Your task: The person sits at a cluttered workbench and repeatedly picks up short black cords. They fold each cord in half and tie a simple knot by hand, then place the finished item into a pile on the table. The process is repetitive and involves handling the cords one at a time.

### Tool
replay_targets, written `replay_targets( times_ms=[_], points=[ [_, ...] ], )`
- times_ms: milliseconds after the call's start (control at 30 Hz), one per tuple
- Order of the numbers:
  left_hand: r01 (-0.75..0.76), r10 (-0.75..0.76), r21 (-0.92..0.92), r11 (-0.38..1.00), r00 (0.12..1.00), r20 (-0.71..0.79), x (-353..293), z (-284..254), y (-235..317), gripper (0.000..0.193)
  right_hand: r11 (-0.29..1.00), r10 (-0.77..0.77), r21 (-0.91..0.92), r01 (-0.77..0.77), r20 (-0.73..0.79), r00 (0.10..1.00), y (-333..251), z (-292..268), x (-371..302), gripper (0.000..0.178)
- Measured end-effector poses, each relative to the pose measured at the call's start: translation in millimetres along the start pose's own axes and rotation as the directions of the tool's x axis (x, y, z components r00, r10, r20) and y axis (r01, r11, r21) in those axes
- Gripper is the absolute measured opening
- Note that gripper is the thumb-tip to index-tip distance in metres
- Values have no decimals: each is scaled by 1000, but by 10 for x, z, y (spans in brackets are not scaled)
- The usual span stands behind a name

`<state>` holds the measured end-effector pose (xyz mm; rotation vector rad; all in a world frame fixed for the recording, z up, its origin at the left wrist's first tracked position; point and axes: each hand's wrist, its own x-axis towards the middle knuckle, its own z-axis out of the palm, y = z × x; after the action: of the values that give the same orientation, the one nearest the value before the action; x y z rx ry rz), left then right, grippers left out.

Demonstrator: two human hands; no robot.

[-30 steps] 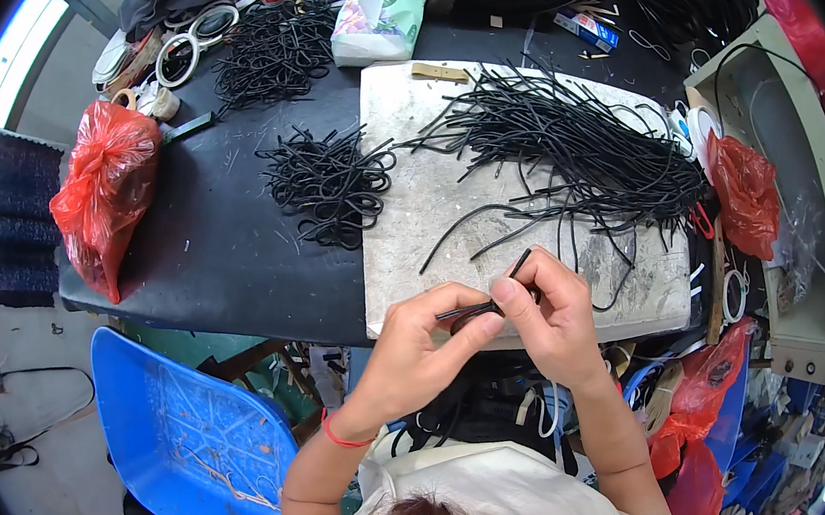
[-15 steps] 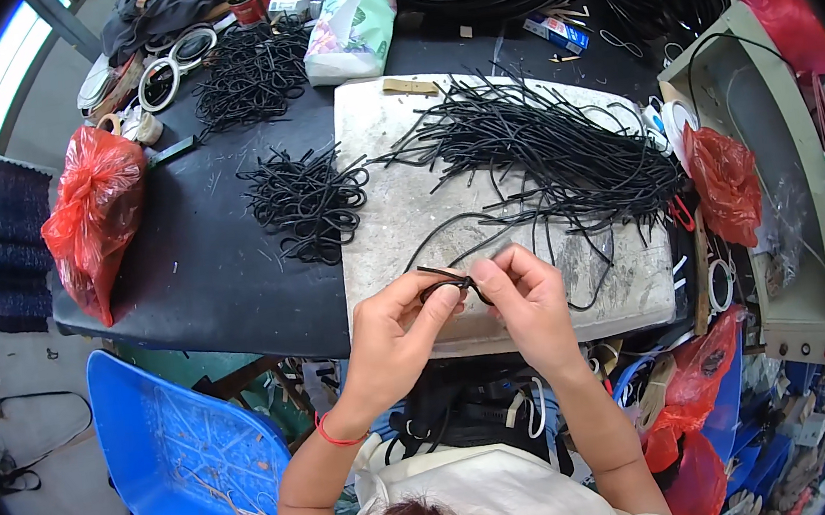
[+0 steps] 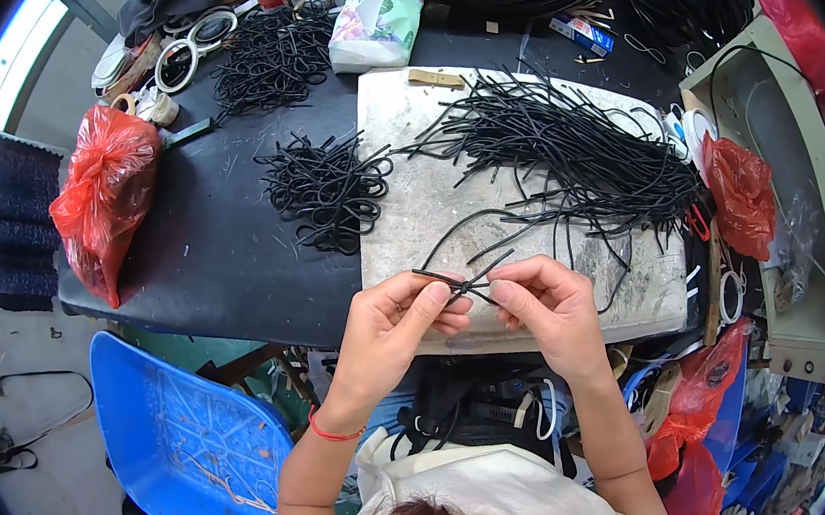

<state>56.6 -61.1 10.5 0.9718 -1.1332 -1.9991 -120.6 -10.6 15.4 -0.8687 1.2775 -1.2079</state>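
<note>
In front of me, over the near edge of a worn white board point(image 3: 399, 244), both hands pinch a thin black cord point(image 3: 479, 273). Its strands cross in the gap between my fingers. My left hand point(image 3: 394, 322), below a red wrist string, grips the cord between thumb and forefinger. On the other side my right hand point(image 3: 553, 305) pinches it the same way. Past my hands a thick bundle of loose black cords point(image 3: 572, 145) lies across the board. A heap of looped black cords point(image 3: 325, 191) rests at the board's left edge.
Another black cord heap point(image 3: 271, 56) lies farther back, beside a floral tissue pack point(image 3: 376, 20). A red plastic bag point(image 3: 110, 199) stands on the left of the dark table. Below is a blue plastic chair point(image 3: 185, 432); a grey metal housing point(image 3: 804, 297) stands at right.
My hands have moved slightly apart, and the cord between them now shows as crossing strands instead of a tight loop. The view has shifted a little.
</note>
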Motion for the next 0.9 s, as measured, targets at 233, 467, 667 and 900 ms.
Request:
replay_targets(
  times_ms=[233,467,667,900],
  points=[
    [-34,34,-52,998,999,0,-2,-14,1,24,973,102,210,-93,-32,994,51,77,31,19],
    [-52,52,3,999,998,-29,-47,39,-3,23,999,11,33,-11,2,1000,78,50,31,21],
    [-67,69,39,997,997,-38,-34,56,2,30,996,26,80,-27,14,1000,47,145,25,24],
    [9,-21,-165,986,997,-75,-39,-11,-17,70,971,47,233,-54,35,998,91,110,46,54]
  ],
)
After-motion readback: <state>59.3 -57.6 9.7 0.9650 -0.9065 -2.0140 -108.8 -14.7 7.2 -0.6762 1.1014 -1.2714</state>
